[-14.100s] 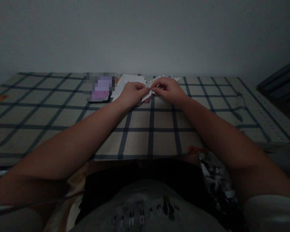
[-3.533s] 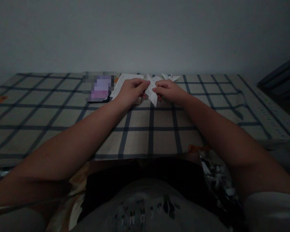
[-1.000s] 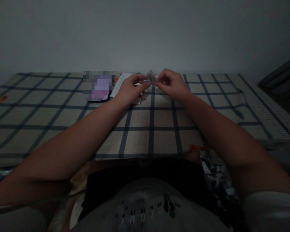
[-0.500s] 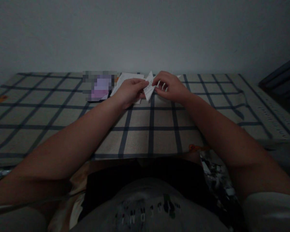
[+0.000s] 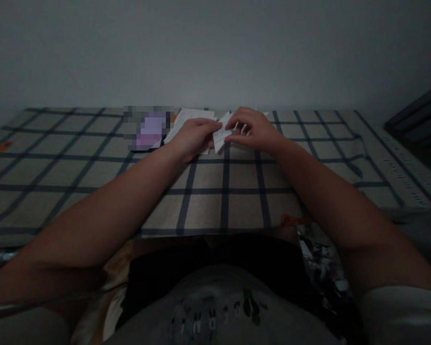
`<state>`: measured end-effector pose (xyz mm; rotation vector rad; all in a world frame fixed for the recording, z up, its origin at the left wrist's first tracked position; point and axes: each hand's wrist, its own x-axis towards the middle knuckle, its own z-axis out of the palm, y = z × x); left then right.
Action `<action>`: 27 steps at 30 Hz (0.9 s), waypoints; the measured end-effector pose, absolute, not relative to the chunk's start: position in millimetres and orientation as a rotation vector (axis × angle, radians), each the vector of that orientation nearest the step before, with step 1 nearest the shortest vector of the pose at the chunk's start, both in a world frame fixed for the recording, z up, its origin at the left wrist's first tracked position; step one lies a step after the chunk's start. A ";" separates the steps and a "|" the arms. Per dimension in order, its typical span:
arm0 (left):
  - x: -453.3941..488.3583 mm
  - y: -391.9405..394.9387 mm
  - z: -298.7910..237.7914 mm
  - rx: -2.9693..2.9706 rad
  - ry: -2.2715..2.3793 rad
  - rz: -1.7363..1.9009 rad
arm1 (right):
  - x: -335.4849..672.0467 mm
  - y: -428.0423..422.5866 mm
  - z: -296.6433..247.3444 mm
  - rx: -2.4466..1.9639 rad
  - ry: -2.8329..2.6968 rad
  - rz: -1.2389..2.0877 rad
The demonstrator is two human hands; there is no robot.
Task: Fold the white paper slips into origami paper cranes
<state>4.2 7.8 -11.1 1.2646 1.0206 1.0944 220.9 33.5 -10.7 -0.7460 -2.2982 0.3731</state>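
A small folded white paper piece point(image 5: 221, 134) is held between both hands just above the checked tablecloth point(image 5: 222, 191). My left hand point(image 5: 192, 136) pinches its left side with thumb and fingers closed. From the right, my right hand point(image 5: 253, 129) grips it, fingers curled over its top edge. Behind the left hand lie flat white paper sheets point(image 5: 188, 119). More white paper shows behind my right hand, mostly hidden.
A phone with a lit purple screen point(image 5: 149, 130) lies left of the papers. The table meets a plain wall at the back. A dark piece of furniture point(image 5: 416, 124) stands at the right. Crumpled printed fabric point(image 5: 319, 258) lies by my right elbow.
The folded paper has come down from its raised position a second ago to just above the cloth. Both hands have turned it and closed in on it again.
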 end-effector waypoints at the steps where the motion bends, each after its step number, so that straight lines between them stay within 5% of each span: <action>1: 4.3 8.3 -11.8 1.264 1.015 1.093 | 221.0 33.5 -10.4 -0.745 -2.297 0.381; 19: 5.4 7.6 -9.4 1.243 0.954 1.078 | 220.8 31.9 -8.9 -0.828 -2.194 0.251; 27: 0.2 3.1 -12.0 1.327 0.972 1.059 | 217.1 41.3 -24.4 -0.877 -2.051 0.487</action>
